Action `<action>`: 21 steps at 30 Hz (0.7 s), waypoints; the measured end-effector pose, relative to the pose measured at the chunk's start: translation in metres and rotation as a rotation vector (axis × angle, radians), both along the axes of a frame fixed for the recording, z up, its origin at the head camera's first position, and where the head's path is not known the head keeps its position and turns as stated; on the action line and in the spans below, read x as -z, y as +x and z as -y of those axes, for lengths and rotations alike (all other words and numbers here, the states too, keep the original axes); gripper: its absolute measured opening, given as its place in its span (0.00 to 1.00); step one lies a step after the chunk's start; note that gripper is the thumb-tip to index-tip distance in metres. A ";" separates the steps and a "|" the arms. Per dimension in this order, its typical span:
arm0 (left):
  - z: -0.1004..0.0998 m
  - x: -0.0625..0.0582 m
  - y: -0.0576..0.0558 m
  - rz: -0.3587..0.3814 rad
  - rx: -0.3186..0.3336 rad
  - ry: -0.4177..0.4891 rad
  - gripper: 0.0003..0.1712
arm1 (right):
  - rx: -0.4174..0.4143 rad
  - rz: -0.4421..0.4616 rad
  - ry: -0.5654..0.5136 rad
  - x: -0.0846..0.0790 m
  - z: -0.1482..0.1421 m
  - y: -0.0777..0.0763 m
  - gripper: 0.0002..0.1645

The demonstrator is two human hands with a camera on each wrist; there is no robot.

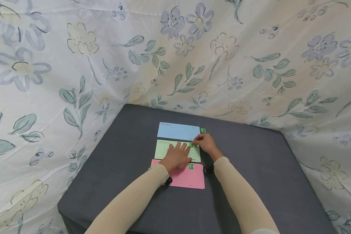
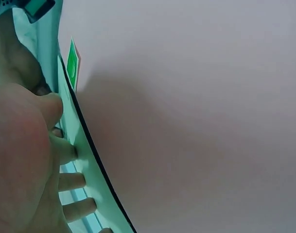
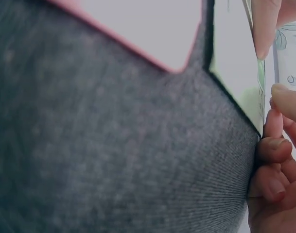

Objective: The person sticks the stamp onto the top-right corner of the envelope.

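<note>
My left hand [image 1: 176, 157] lies across the pale green envelope [image 1: 161, 151], fingers spread and pressing it down. At that envelope's upper right corner, my right hand [image 1: 207, 143] pinches a small green stamp [image 1: 191, 145] by its edge, between thumb and fingertips. In the right wrist view the thumb [image 3: 287, 99] meets the forefinger beside the green envelope [image 3: 235, 58], the other fingers curled below. A pink envelope [image 1: 187, 178] sits nearest me, partly under my left wrist, with a green stamp [image 1: 191, 166] near its upper right corner.
A light blue envelope [image 1: 178, 131] lies behind the green one. Another green stamp [image 1: 203, 130] rests on the dark grey table cover [image 1: 251, 162], just right of the blue envelope. Flower-printed cloth [image 1: 193, 58] hangs behind and along the sides.
</note>
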State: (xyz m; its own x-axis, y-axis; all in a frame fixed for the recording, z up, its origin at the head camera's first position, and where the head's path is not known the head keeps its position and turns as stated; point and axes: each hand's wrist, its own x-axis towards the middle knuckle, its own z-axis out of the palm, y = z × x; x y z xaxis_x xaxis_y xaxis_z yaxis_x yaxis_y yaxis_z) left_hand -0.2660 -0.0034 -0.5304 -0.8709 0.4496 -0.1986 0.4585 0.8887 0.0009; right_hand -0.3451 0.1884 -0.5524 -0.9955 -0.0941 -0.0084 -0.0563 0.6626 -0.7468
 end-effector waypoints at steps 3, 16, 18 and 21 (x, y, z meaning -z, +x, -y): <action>0.001 -0.003 0.002 -0.007 0.001 0.008 0.41 | 0.009 -0.004 0.008 -0.001 0.000 0.001 0.07; 0.000 -0.009 0.006 0.012 -0.002 0.002 0.41 | 0.004 0.024 0.092 -0.006 0.003 0.003 0.07; 0.000 -0.009 0.007 0.010 0.002 -0.002 0.41 | 0.003 0.028 0.096 -0.006 0.003 0.003 0.08; 0.000 -0.010 0.007 0.010 0.006 -0.002 0.41 | 0.003 0.030 0.094 -0.007 0.003 0.004 0.07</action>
